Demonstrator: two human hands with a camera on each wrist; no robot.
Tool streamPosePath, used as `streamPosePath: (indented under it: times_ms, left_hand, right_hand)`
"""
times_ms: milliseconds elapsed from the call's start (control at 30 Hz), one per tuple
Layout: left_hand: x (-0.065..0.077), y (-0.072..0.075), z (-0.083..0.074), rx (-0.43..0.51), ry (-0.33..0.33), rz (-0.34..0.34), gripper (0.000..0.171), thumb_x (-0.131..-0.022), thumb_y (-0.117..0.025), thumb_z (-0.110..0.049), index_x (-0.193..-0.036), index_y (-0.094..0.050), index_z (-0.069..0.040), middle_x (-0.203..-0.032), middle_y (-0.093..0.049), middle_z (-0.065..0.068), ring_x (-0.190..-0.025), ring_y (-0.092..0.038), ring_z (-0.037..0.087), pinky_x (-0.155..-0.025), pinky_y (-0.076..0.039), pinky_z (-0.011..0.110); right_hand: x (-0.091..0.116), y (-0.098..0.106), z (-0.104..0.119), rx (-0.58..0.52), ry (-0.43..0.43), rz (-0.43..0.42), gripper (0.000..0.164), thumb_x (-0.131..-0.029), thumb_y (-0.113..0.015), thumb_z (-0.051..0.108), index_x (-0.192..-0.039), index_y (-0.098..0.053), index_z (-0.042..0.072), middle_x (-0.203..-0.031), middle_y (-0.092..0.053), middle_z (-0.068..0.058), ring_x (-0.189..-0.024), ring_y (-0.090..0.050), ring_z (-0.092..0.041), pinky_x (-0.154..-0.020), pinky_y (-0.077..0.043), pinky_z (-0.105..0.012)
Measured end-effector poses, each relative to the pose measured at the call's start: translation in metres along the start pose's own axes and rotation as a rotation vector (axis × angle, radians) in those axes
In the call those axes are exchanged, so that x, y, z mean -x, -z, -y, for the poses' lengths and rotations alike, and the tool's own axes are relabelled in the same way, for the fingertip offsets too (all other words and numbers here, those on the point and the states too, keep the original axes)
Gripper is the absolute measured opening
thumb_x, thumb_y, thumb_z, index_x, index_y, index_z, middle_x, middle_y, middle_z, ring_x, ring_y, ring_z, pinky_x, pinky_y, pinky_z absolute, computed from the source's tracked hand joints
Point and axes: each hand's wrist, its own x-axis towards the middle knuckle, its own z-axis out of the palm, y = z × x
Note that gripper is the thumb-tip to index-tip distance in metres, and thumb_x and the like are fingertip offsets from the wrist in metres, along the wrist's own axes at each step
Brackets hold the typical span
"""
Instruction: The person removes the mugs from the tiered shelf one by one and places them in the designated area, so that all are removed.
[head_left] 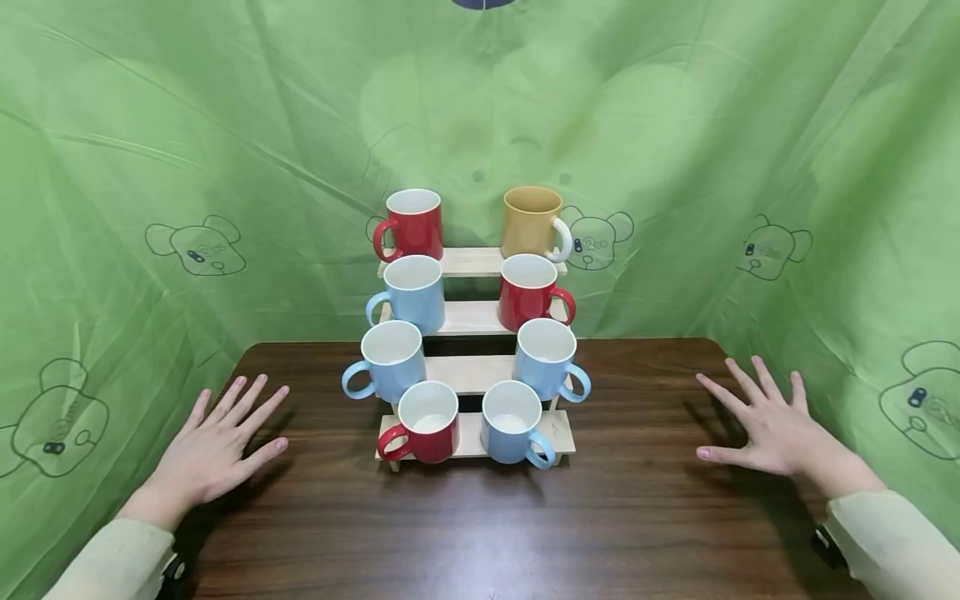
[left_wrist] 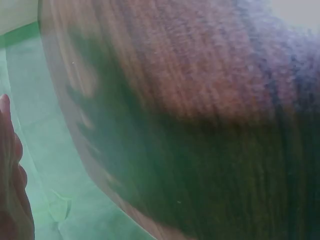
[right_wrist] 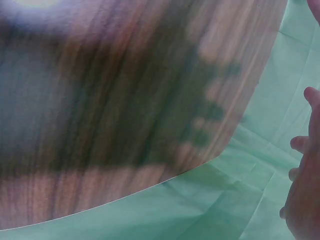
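Mugs [head_left: 507, 440] toward the table [head_left: 637, 467] back edge turn handles [head_left: 567, 240] outward, likely for easy grasping; left hand [head_left: 210, 450] and right hand [head_left: 776, 429] splay wide, empty

Bright and fairly even in the head view, apparently lit from above, with glare on the table [head_left: 637, 517] at six o'clock and soft shadows beside the hands [head_left: 206, 458] [head_left: 776, 433] at eight and four. Dimmer, grainy and smeared in both wrist views, blown out near two in the left, ten in the right, with bowed edges.
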Motion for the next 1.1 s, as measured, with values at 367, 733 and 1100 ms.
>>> streamPosePath:
  times_ms: [367, 733, 1100]
  left_hand:
    - [-0.014, 0.017, 0.000, 0.018, 0.008, 0.019, 0.086, -0.107, -0.060, -0.059, -0.177, -0.017, -0.032, -0.182, -0.018, 0.014, -0.169, -0.004, 0.034, -0.131, 0.018, 0.058]
    - [-0.033, 0.032, -0.001, 0.047, 0.041, 0.019, 0.086, -0.108, -0.059, -0.060, -0.177, -0.017, -0.031, -0.182, -0.015, 0.014, -0.168, -0.008, 0.038, -0.131, 0.014, 0.065]
    - [-0.051, 0.050, -0.007, 0.140, 0.096, -0.011, 0.086, -0.111, -0.056, -0.056, -0.178, -0.007, -0.031, -0.184, 0.000, 0.010, -0.167, -0.004, 0.044, -0.128, 0.011, 0.073]
  right_hand:
    - [-0.017, 0.013, 0.005, -0.025, 0.001, -0.007, 0.121, -0.084, -0.079, 0.077, -0.177, -0.013, 0.036, -0.181, -0.005, -0.022, -0.163, 0.005, -0.057, -0.113, 0.005, -0.093]
    - [-0.029, 0.028, 0.018, -0.121, -0.028, -0.002, 0.117, -0.087, -0.080, 0.071, -0.176, -0.017, 0.032, -0.179, -0.011, -0.027, -0.163, 0.003, -0.057, -0.114, 0.004, -0.092]
    - [-0.040, 0.034, 0.065, -0.420, 0.010, -0.085, 0.109, -0.092, -0.087, 0.049, -0.176, -0.022, 0.024, -0.178, -0.018, -0.027, -0.162, -0.014, -0.056, -0.117, -0.016, -0.088]
